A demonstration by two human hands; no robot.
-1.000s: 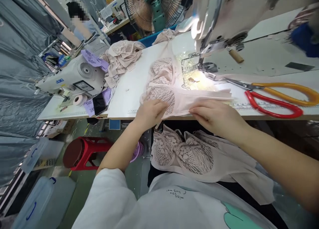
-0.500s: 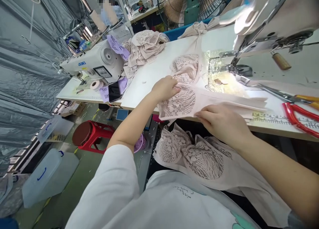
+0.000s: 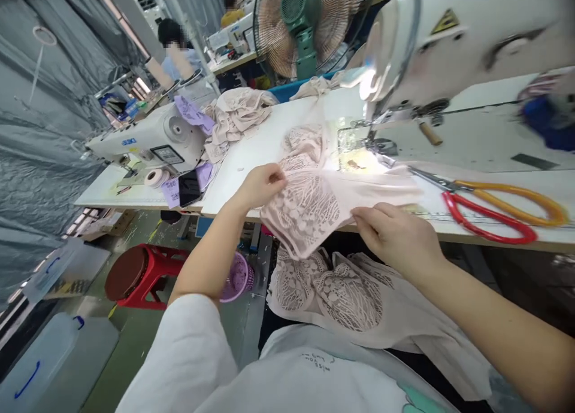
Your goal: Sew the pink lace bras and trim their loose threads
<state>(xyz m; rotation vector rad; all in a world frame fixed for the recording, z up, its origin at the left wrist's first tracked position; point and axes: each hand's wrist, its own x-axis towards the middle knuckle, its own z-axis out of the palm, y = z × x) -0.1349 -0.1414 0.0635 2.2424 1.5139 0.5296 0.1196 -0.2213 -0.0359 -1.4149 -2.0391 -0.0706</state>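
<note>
A pale pink lace bra [image 3: 309, 206] lies partly on the white sewing table, its lower cup edge hanging over the front. My left hand [image 3: 260, 188] is closed on the cup's upper left side, thumb and fingers pinched together. On the right, my right hand [image 3: 395, 230] pinches the fabric where the cup meets the side band. Just behind the bra is the lit needle area of a sewing machine [image 3: 371, 140]. Another lace bra [image 3: 341, 293] rests across my lap. Scissors [image 3: 489, 206] with one red and one orange handle lie right of my right hand.
A second sewing machine [image 3: 148, 137] stands at the left, beside a phone [image 3: 189, 188] and a thread roll [image 3: 156, 178]. Piled bra pieces [image 3: 240, 117] sit farther back, near a large fan [image 3: 305, 36]. Below are a red stool [image 3: 150, 275] and purple basket [image 3: 238, 278]. A person [image 3: 177, 48] sits beyond.
The bra's lower cup edge now droops farther over the table front. Both hands keep their pinch on it. The camera view has turned to the right, showing more of the scissors.
</note>
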